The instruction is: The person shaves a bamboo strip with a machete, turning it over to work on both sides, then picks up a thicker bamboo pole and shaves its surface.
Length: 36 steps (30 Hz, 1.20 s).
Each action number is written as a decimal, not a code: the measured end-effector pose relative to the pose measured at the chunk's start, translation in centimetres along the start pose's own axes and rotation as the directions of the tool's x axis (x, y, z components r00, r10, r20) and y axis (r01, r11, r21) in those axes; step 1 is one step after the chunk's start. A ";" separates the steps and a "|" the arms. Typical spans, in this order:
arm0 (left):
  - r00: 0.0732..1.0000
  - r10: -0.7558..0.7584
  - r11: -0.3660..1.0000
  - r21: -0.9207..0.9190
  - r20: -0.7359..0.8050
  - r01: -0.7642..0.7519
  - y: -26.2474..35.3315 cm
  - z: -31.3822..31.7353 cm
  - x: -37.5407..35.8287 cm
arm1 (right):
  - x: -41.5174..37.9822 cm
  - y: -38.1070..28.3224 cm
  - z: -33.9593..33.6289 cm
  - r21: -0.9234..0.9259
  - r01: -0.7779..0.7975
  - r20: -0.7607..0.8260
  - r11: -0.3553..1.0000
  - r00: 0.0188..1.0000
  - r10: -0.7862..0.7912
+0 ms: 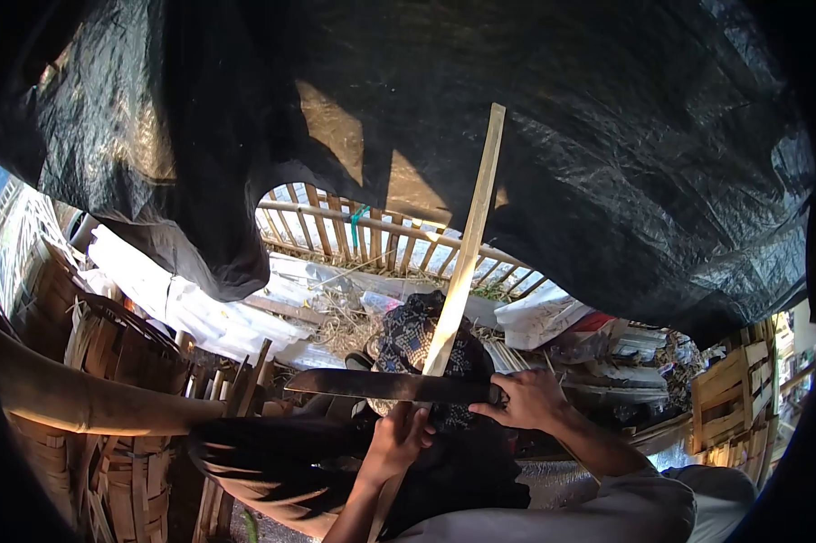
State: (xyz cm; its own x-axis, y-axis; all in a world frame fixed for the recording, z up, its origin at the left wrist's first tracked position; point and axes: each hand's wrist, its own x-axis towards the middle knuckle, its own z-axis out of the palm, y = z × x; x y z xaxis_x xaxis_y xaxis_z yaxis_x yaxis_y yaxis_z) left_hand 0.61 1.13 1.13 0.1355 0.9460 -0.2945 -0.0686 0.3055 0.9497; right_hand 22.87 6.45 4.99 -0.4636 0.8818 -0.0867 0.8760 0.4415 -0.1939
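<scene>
Pole (91, 407) sits far left on my feed; next, a dark knife (372, 385) stretches level across a wooden strip (467, 253). I see the left hand (397, 441) clasping that strip just below the blade, and the right hand (527, 399) wrapped around the knife's handle.

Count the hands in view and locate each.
2: the left hand on the pale strip, just below the large knife in the picture; the right hand gripping that knife's right end.
</scene>
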 end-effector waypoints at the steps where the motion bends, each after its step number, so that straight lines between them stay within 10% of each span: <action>1: 0.999 -0.029 0.999 -0.037 -0.022 0.029 0.0 0.4 0.4 | 0.2 0.3 0.1 -0.036 0.001 -0.095 0.999 0.995 -0.004; 6: 0.955 0.291 0.927 0.263 -0.051 -0.268 -4.0 0.4 2.0 | 0.8 1.8 0.6 -0.179 -0.203 -0.279 0.963 0.949 0.148; 8: 0.849 0.525 0.797 0.379 -0.051 -0.470 -5.1 0.6 2.0 | 0.9 1.3 -0.9 -0.155 -0.070 -0.120 0.985 0.991 0.052; 21: 0.999 0.010 0.995 0.095 -0.044 -0.006 -3.0 -0.3 0.5 | 0.8 0.6 -0.7 -0.065 0.127 -0.125 0.990 0.983 -0.134; 24: 0.958 0.262 0.922 0.324 -0.115 -0.213 -3.5 0.0 0.7 | 0.9 0.3 -1.0 -0.139 0.212 -0.096 0.967 0.969 -0.227; 31: 0.967 0.205 0.933 0.330 -0.151 -0.146 -2.5 0.5 0.6 | 0.6 0.7 -0.4 -0.064 0.222 -0.215 0.973 0.949 -0.231; 36: 0.957 0.196 0.932 0.345 -0.214 -0.114 -3.3 0.5 1.1 | 0.4 0.4 0.0 -0.056 0.166 0.000 0.985 0.986 -0.166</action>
State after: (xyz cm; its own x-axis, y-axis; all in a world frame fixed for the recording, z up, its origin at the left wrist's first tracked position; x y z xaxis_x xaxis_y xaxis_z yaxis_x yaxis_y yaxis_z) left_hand 1.51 1.12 -2.27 -0.0952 0.9884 -0.1185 0.2614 0.1397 0.9551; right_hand 23.07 6.96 4.93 -0.6028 0.7962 -0.0528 0.7930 0.5903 -0.1507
